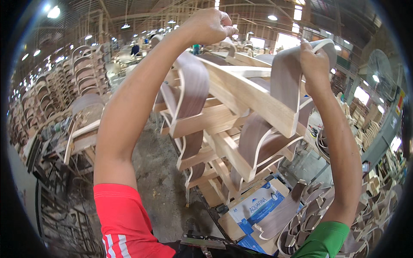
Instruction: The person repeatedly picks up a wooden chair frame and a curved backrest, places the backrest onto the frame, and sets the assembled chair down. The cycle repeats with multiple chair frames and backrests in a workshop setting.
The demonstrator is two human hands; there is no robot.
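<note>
High in the frame's centre, the left hand (209,25) is closed around the top of a pale wooden chair frame with dark curved veneer panels (241,107). At upper right, the right hand (313,60) grips its dark bent panel edge. The frame tops a stack of similar frames (211,172) at centre.

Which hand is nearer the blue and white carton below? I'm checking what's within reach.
Right, narrowly. The right hand grips a curved panel above the carton; the left hand is raised higher, farther left.

The stacked pale wooden chair frames (223,129) hide their own lower ends; far-off workers (135,49) are too small to make out.
</note>
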